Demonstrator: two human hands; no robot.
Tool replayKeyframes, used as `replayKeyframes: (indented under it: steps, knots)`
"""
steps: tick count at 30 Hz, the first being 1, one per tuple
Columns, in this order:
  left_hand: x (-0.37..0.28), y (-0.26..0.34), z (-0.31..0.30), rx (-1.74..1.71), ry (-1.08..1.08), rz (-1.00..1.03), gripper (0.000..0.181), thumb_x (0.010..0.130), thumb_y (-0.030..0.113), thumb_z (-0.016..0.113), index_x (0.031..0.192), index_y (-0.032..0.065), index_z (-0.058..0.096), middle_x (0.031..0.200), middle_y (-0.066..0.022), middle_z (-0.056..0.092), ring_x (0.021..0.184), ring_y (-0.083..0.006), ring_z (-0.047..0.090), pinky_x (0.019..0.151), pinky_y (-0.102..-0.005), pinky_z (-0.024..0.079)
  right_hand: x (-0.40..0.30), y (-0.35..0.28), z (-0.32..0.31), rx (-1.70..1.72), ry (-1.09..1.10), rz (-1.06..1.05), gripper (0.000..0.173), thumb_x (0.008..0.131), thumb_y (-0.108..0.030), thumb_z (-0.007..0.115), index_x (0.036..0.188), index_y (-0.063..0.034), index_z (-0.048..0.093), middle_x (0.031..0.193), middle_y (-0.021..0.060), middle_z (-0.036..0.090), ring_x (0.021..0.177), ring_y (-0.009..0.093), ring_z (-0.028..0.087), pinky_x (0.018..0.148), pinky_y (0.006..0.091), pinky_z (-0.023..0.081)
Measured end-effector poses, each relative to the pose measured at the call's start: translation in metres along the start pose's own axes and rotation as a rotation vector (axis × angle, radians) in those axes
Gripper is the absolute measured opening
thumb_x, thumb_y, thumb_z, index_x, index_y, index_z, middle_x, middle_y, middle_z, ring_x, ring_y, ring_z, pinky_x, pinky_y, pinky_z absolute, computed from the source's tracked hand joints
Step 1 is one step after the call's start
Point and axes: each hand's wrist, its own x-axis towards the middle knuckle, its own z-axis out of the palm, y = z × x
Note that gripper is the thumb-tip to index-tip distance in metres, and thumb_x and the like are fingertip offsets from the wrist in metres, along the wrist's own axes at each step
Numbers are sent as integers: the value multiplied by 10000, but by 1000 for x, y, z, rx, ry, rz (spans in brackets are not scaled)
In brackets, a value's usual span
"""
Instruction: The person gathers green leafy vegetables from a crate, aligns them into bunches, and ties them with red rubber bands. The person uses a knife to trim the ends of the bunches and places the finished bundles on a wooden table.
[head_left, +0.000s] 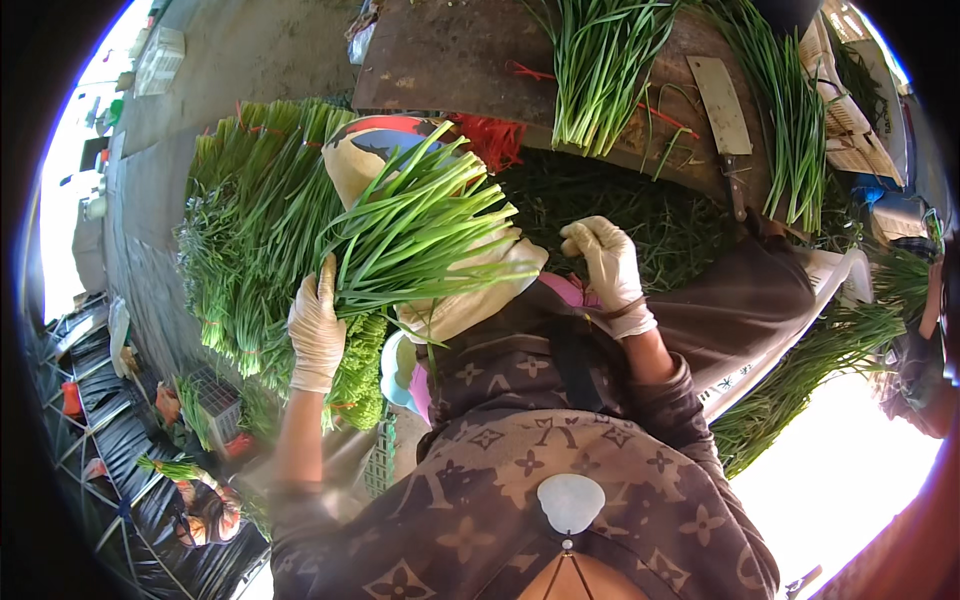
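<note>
My left hand (318, 330), in a pale thin glove, is shut around a loose bunch of garlic chives (427, 232). The cut pale ends fan out to the right, above a cream cloth (480, 285) across my lap. No tie shows around this bunch. Off to the right, my right hand (606, 259), gloved too, is raised with its fingers curled in and nothing visible in them. Beyond it, a cleaver (721, 105) with a dark handle lies on the wooden table (450, 60). Another bunch of chives (611, 75) rests on that table.
Tied chive bundles (262, 202) are heaped at left. Red ties (491, 139) hang at the table's near edge. More loose chives (795, 150) lie right of the cleaver. A white plastic basket (817, 292) with chives stands at my right. Another person (210, 514) holds greens at lower left.
</note>
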Motion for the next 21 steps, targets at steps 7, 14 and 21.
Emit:
replayKeyframes:
  steps: [7,14,21]
  knots:
    - [3,-1,-1,-7,8,24,1037,671,-101,673,1592,221,319,1138,-140,579,938,-371,611,788,-469,515,21,-20,55,370,-393,182,291,968,-147,690,1173,56,654,1046,70,702,930,123,658,873,278,534]
    - [2,2,0,-23,29,39,1046,648,-108,678,1586,203,335,1105,-123,578,937,-360,607,785,-460,512,10,-11,50,253,-381,-52,189,969,-52,654,1138,31,669,1043,33,687,956,99,626,877,269,526]
    - [3,3,-5,-42,25,31,1045,651,-111,676,1585,215,339,1106,-127,584,945,-362,610,777,-464,511,3,-58,49,218,-481,123,334,913,66,664,1245,28,641,1112,72,694,971,116,642,900,272,529]
